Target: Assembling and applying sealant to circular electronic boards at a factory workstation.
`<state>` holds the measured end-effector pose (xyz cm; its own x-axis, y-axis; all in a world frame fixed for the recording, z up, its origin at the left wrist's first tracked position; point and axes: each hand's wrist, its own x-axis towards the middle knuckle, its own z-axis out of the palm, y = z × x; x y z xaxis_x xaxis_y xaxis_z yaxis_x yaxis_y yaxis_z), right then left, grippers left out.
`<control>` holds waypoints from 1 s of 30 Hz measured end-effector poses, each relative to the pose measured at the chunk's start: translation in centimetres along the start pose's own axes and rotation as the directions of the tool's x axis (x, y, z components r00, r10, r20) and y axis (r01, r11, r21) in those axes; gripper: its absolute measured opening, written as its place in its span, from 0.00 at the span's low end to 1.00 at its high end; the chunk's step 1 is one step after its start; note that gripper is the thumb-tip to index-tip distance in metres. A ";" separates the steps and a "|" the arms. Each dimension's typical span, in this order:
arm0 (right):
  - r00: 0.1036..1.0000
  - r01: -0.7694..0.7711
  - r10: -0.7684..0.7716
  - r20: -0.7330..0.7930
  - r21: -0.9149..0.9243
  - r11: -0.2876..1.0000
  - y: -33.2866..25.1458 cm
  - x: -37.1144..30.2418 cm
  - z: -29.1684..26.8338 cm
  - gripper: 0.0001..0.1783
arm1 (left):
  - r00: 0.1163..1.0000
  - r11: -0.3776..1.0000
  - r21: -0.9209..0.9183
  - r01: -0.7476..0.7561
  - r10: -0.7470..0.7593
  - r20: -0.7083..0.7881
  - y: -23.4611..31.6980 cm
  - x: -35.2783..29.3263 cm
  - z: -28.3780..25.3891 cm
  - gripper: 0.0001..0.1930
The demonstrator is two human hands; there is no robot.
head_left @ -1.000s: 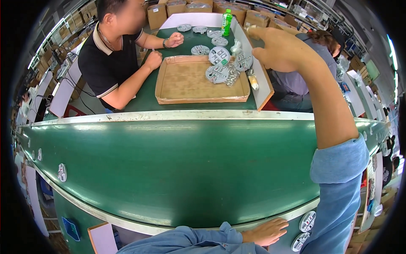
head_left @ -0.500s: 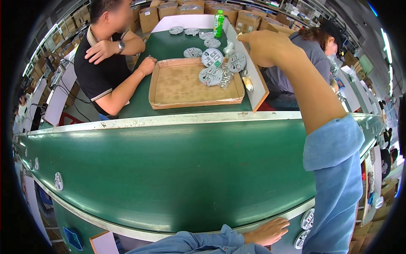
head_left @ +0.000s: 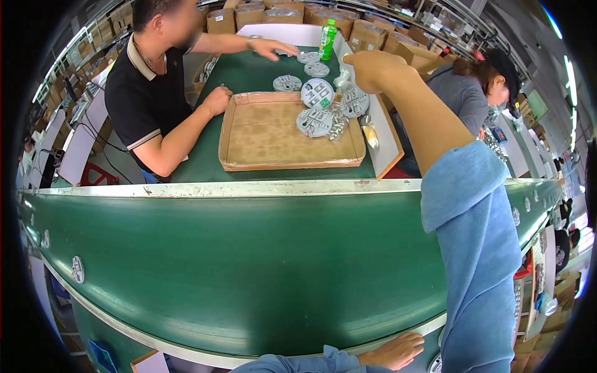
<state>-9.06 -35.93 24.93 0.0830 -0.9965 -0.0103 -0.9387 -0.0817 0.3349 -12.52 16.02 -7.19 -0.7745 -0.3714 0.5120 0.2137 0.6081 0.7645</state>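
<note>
My right arm, in a rolled blue sleeve, reaches far over the belt. At its end my right hand (head_left: 380, 73) is closed above the white divider panel (head_left: 387, 140), fingers curled and mostly turned away; whatever they hold, if anything, is hidden. Just beyond it are a green bottle (head_left: 327, 40) and several round white discs (head_left: 317, 93) with printed pieces on them. My left hand (head_left: 396, 352) rests near the belt's near edge, fingers loosely stretched, holding nothing. Beside it, a white disc (head_left: 436, 363) is partly covered by my right sleeve.
A green conveyor belt (head_left: 249, 261) crosses in front of me, with a disc (head_left: 78, 269) at its left. Beyond it, a shallow cardboard tray (head_left: 267, 166) holds discs and a bag of metal parts (head_left: 337, 123). A co-worker (head_left: 146, 105) sits left of it, another (head_left: 457, 93) right.
The co-worker at the left has swung an arm from their chest out over the far discs. My right hand has shifted slightly left and down. The left-side disc on the belt has moved slightly left.
</note>
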 end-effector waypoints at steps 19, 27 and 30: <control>0.987 0.150 -0.139 -0.082 0.144 0.978 2.8 -1.9 1.9 0.30 | 0.991 0.985 -0.170 0.040 -0.018 0.134 -0.8 0.4 -0.6 0.14; 0.940 0.341 -0.313 -0.136 0.320 0.884 6.7 -7.3 -1.6 0.20 | 0.988 0.991 -0.093 0.092 -0.080 0.131 0.2 0.3 -1.4 0.18; 0.891 0.455 -0.300 -0.342 0.665 0.593 6.0 -11.9 -6.0 0.18 | 0.996 0.993 -0.094 0.065 -0.058 0.075 -0.3 -0.2 -0.5 0.18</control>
<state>-13.71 -24.44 32.71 0.4699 -0.8568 0.2122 -0.7411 -0.5136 -0.4325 -12.13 15.57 -7.36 -0.8278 -0.3525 0.4365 0.2183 0.5142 0.8294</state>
